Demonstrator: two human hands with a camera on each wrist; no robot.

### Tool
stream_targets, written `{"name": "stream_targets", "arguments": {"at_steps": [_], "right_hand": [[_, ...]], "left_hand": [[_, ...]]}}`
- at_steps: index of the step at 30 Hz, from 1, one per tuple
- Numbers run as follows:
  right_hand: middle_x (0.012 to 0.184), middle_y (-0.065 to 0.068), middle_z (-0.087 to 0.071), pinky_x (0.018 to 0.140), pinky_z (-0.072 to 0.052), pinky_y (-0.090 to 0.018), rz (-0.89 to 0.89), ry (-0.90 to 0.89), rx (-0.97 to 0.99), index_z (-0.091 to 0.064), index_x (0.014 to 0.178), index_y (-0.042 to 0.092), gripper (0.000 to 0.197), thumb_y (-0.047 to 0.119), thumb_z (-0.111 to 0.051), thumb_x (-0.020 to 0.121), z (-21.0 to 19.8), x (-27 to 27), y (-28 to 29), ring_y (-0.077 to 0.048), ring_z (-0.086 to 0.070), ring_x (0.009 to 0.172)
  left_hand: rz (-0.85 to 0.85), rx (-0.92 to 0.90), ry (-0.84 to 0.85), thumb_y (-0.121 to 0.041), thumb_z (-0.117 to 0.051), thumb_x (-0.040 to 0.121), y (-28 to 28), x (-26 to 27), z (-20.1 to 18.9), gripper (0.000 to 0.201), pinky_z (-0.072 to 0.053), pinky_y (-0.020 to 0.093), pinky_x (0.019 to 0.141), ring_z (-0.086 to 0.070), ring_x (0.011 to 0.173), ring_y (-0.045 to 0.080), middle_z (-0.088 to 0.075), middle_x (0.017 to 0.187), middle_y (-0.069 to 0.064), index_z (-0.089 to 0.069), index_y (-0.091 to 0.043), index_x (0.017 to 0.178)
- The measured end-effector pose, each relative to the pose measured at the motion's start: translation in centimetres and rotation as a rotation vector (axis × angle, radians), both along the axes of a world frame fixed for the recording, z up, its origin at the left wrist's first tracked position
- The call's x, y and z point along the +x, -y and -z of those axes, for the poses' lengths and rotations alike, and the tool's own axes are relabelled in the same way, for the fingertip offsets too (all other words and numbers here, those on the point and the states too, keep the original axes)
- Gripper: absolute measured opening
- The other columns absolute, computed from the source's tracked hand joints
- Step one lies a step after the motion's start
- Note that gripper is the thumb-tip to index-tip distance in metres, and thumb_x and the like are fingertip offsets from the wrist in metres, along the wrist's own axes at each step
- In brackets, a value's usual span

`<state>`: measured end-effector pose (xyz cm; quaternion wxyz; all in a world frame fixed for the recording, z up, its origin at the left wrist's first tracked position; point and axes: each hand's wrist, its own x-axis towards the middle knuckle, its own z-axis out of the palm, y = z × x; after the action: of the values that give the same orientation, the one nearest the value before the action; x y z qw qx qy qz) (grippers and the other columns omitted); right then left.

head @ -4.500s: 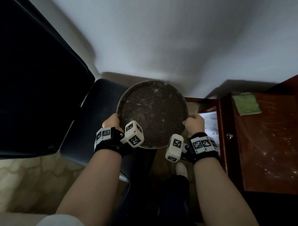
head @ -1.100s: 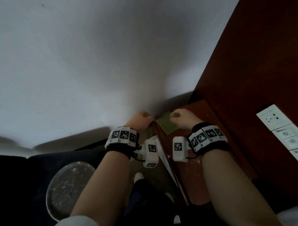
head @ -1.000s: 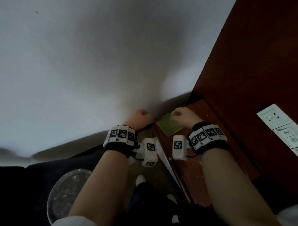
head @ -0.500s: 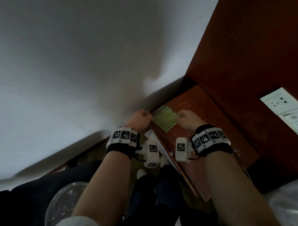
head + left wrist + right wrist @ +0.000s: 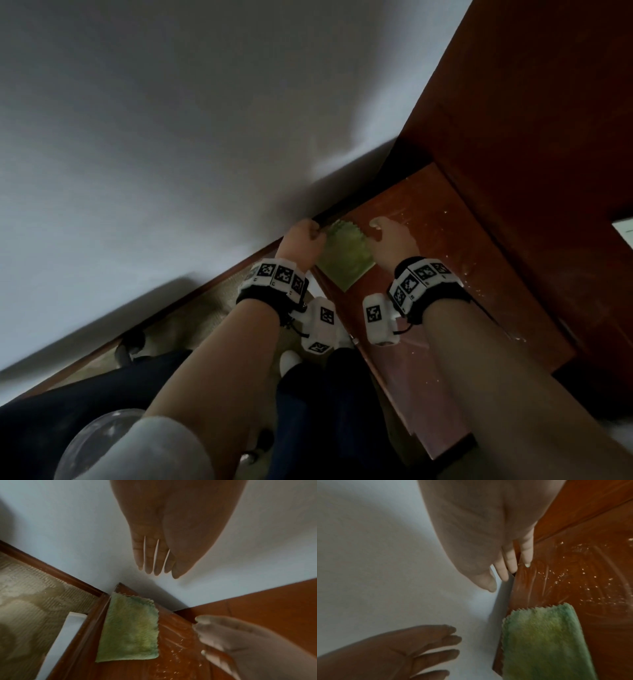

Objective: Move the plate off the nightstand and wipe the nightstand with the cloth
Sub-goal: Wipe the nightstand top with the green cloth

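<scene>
A green cloth (image 5: 342, 263) lies flat at the near left corner of the reddish wooden nightstand (image 5: 442, 222), whose top is strewn with white crumbs. My left hand (image 5: 303, 240) hovers at the cloth's left edge, by the wall, and my right hand (image 5: 387, 236) hovers just right of it. In the left wrist view the left hand (image 5: 154, 561) has straight fingers above the cloth (image 5: 132, 630). In the right wrist view the right hand (image 5: 505, 568) is also straight-fingered, beyond the cloth (image 5: 544, 642). Neither hand holds anything. The clear plate (image 5: 99, 442) rests on a dark chair at bottom left.
A white wall (image 5: 205, 137) runs behind the nightstand, and a tall wooden headboard panel (image 5: 548, 137) with a wall socket (image 5: 625, 229) borders it on the right. The dark chair (image 5: 51, 411) stands left of my legs. Patterned carpet (image 5: 191, 329) lies between chair and nightstand.
Both hands let go of the plate, which now lies on the chair. They have reached forward to either side of the green cloth, and the view has swung onto the nightstand.
</scene>
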<state>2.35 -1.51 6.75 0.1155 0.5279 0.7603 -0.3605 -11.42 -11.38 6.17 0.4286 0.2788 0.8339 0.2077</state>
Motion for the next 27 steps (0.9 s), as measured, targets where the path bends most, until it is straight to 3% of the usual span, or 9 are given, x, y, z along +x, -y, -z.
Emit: {"name": "stream_targets", "arguments": {"at_steps": [4, 9, 13, 19, 23, 27], "right_hand": [[0.151, -0.007, -0.032, 0.112, -0.032, -0.041, -0.193, -0.012, 0.005, -0.045, 0.135, 0.013, 0.049, 0.012, -0.056, 0.088, 3.4, -0.4, -0.9, -0.026, -0.034, 0.137], [0.157, -0.004, -0.020, 0.112, -0.033, -0.035, -0.384, 0.031, -0.025, -0.036, 0.143, 0.013, 0.058, 0.012, -0.057, 0.089, 7.3, 0.3, -0.3, -0.026, -0.034, 0.137], [0.160, -0.006, -0.006, 0.119, -0.007, -0.030, -0.525, 0.089, 0.055, -0.011, 0.151, 0.011, 0.068, 0.026, -0.048, 0.095, 9.4, 0.8, 0.6, -0.020, -0.007, 0.148], [0.160, -0.001, 0.011, 0.119, 0.002, -0.033, -0.678, 0.143, 0.051, 0.003, 0.151, 0.018, 0.070, 0.034, -0.039, 0.098, 12.3, 0.4, 1.3, -0.017, 0.008, 0.148], [0.159, -0.005, 0.016, 0.118, 0.004, -0.034, -0.728, 0.163, 0.075, 0.004, 0.151, 0.025, 0.063, 0.036, -0.032, 0.100, 13.4, 0.3, 2.3, -0.022, 0.011, 0.147], [0.158, -0.007, 0.017, 0.117, 0.007, -0.036, -0.769, 0.188, 0.116, 0.005, 0.151, 0.027, 0.061, 0.038, -0.028, 0.100, 14.0, -0.6, 3.4, -0.025, 0.013, 0.147]], "left_hand": [[0.173, -0.062, 0.012, -0.030, -0.054, 0.091, -1.2, 0.6, 3.5, 0.040, -0.048, 0.039, 0.099, -0.056, 0.117, 0.027, -0.054, 0.128, 0.008, -0.057, -0.011, 0.126], [0.390, -0.148, -0.094, -0.023, -0.048, 0.095, -1.0, 1.0, 6.9, 0.051, -0.034, 0.038, 0.112, -0.037, 0.137, 0.025, -0.033, 0.151, 0.006, -0.038, -0.012, 0.143], [0.468, -0.125, -0.164, -0.025, -0.044, 0.097, 0.2, 1.5, 8.6, 0.055, -0.023, 0.034, 0.118, -0.021, 0.146, 0.021, -0.019, 0.159, 0.001, -0.028, -0.015, 0.149], [0.606, -0.160, -0.208, -0.027, -0.035, 0.101, 1.5, 1.8, 10.7, 0.059, -0.006, 0.032, 0.120, 0.001, 0.150, 0.016, 0.001, 0.162, 0.000, -0.010, -0.013, 0.153], [0.730, -0.226, -0.344, -0.031, -0.019, 0.104, 2.6, 2.0, 11.6, 0.056, 0.005, 0.035, 0.120, 0.007, 0.149, 0.018, 0.009, 0.161, 0.000, 0.001, -0.015, 0.153], [0.794, -0.263, -0.438, -0.032, -0.017, 0.103, 3.7, 0.8, 11.8, 0.056, 0.009, 0.038, 0.119, 0.010, 0.149, 0.020, 0.010, 0.161, -0.004, 0.004, -0.018, 0.153]]}}
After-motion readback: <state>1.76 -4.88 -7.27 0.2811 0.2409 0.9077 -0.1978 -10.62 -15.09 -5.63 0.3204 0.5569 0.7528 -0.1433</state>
